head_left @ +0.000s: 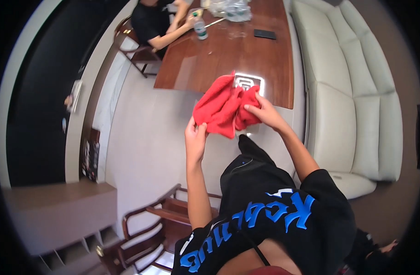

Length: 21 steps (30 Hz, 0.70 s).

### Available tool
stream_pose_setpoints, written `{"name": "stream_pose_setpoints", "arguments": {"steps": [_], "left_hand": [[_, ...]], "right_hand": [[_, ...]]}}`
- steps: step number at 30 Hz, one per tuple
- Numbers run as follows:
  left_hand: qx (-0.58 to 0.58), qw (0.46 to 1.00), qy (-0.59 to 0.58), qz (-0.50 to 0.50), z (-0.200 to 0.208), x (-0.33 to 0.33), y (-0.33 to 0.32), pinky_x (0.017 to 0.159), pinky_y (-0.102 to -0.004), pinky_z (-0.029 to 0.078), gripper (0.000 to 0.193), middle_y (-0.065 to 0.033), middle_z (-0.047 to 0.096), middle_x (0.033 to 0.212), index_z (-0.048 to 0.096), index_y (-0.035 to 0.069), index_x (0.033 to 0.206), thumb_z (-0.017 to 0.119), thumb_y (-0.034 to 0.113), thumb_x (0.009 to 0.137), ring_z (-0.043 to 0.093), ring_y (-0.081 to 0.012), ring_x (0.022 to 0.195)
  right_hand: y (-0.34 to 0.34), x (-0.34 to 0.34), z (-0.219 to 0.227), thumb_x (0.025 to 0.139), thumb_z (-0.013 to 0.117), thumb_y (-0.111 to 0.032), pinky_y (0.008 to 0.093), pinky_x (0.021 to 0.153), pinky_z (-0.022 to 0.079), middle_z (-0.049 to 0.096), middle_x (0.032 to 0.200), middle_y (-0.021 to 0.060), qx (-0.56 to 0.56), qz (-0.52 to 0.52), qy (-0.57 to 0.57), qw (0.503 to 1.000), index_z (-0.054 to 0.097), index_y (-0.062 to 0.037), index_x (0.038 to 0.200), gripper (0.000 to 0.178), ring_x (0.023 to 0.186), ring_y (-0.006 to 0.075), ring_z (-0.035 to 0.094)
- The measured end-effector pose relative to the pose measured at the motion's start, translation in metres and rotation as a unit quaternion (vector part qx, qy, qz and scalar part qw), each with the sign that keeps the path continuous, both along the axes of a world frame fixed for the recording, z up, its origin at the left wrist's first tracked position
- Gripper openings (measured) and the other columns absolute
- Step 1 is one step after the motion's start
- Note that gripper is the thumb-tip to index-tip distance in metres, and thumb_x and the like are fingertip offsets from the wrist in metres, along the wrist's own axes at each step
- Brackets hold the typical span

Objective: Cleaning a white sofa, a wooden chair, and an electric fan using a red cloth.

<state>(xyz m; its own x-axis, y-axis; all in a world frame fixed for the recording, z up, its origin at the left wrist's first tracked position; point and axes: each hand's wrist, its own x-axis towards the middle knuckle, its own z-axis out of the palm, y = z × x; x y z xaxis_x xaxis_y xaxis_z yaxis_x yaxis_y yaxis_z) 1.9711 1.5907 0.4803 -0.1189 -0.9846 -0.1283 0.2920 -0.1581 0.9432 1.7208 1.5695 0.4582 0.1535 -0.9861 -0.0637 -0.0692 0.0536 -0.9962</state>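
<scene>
Cloth (223,106), red, bunched | held in the air just in front of the table (210,64) edge | left hand (196,140) pinches lower corner | right hand (265,112) pinches right edge.

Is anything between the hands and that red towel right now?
Nothing visible. The left hand grips the red towel at its lower left edge and the right hand pinches its right side, above the floor beside the wooden table.

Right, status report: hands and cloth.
Left hand and right hand both grip the red cloth. Cloth bunched, held above floor. Wooden table just ahead, nothing between.
</scene>
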Motion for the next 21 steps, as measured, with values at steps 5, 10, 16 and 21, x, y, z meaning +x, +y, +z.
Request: {"name": "stream_pose_setpoints", "arguments": {"steps": [5,10,16,21], "left_hand": [[-0.027,0.981,-0.156,0.112,-0.099,-0.06,-0.124,0.097,-0.0382,0.046,0.053,-0.0217,0.038,0.138,0.029,-0.008,0.138,0.053,0.013,0.095,0.052,-0.0301,0.119],[-0.225,0.838,-0.488,-0.095,-0.183,-0.104,-0.185,0.112,-0.0523,0.022,0.073,-0.0306,0.017,0.149,0.026,0.002,0.146,0.064,0.014,0.085,0.018,-0.046,0.139],[-0.2,0.664,-0.688,-0.215,-0.202,-0.111,-0.247,0.109,-0.064,0.015,0.073,-0.0201,0.024,0.151,0.029,0.021,0.149,0.059,0.045,0.086,0.018,-0.0373,0.142],[-0.231,0.664,-0.683,-0.199,-0.221,-0.109,-0.324,0.11,-0.0645,0.013,0.072,-0.021,0.027,0.149,0.03,0.019,0.148,0.056,0.048,0.088,0.02,-0.037,0.141]], "right_hand": [[-0.082,-0.015,-0.098,0.082,0.07,-0.028,0.0503,0.093,0.04,0.038,0.138,0.0193,-0.036,-0.169,0.478,0.861,0.049,-0.0077,0.127,0.054,0.116,0.0389,0.044],[-0.123,-0.013,-0.157,0.078,0.073,-0.033,0.069,0.097,0.028,0.014,0.156,0.0114,0.021,-0.163,0.495,0.853,0.036,-0.0282,0.145,0.076,0.136,0.0467,0.02],[-0.163,0.007,-0.186,0.076,0.066,-0.054,0.076,0.101,0.013,0.015,0.157,0.0038,0.031,-0.115,0.563,0.818,0.045,-0.0374,0.138,0.068,0.141,0.0434,0.012],[-0.257,-0.014,-0.202,0.078,0.059,-0.061,0.0747,0.102,0.012,0.021,0.156,0.0007,-0.037,-0.087,0.609,0.787,0.049,-0.0382,0.135,0.062,0.142,0.0395,0.015]]}}
